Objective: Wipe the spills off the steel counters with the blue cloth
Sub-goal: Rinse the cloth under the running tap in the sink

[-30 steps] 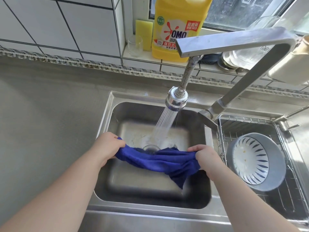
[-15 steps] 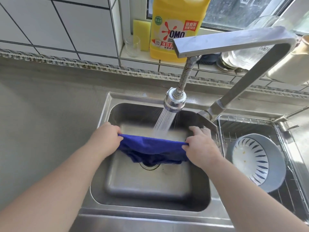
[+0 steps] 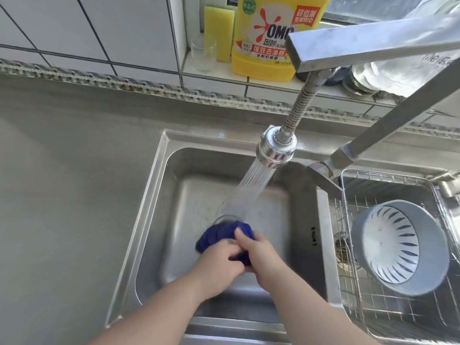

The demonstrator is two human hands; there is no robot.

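The blue cloth (image 3: 219, 235) is bunched into a ball low in the left sink basin (image 3: 159, 195), just in front of the drain. Both hands squeeze it: my left hand (image 3: 219, 260) grips it from the near left, my right hand (image 3: 258, 252) wraps over it from the right. Much of the cloth is hidden inside the two fists. Water sprays from the tap head (image 3: 275, 148) onto the basin floor behind the cloth. The steel counter (image 3: 69, 195) stretches to the left of the sink.
The long square tap arm (image 3: 373, 43) crosses above the sink at the right. A wire basket (image 3: 348, 220) in the right basin holds a grey bowl (image 3: 400, 247). On the window ledge stand a yellow detergent bottle (image 3: 266, 33), a yellow sponge (image 3: 219, 31) and a glass (image 3: 202, 53).
The cloth was stretched wide between my hands under the running water. My hands have come together, moved nearer and lower in the basin, and crumpled the cloth into a ball.
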